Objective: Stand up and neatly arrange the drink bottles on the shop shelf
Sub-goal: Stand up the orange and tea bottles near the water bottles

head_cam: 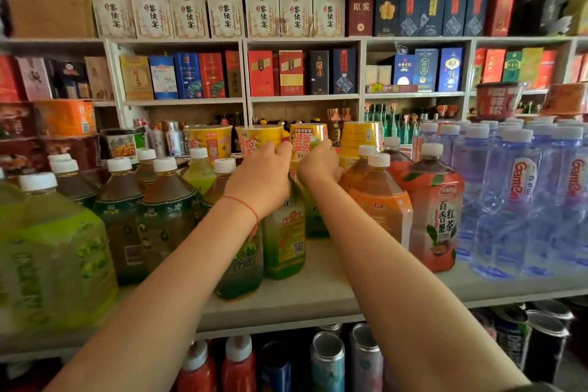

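Tea and juice bottles stand upright in rows on the grey shelf (321, 280). My left hand (261, 177) is curled over the top of a green bottle with a yellow label (284, 242) in the middle, and its cap is hidden. My right hand (318, 165) grips the top of a second green bottle (315, 216) standing just behind and to the right. The two hands are almost touching. Dark tea bottles (165, 210) stand to the left, with an orange bottle (378, 200) and a red fruit tea bottle (436, 210) to the right.
Clear blue water bottles (509, 200) crowd the right end and a big green bottle (47, 248) stands front left. Yellow noodle cups (210, 140) line the back behind my hands. Boxed goods fill the upper shelves. Red bottles (238, 366) and cans (327, 356) stand on the shelf below.
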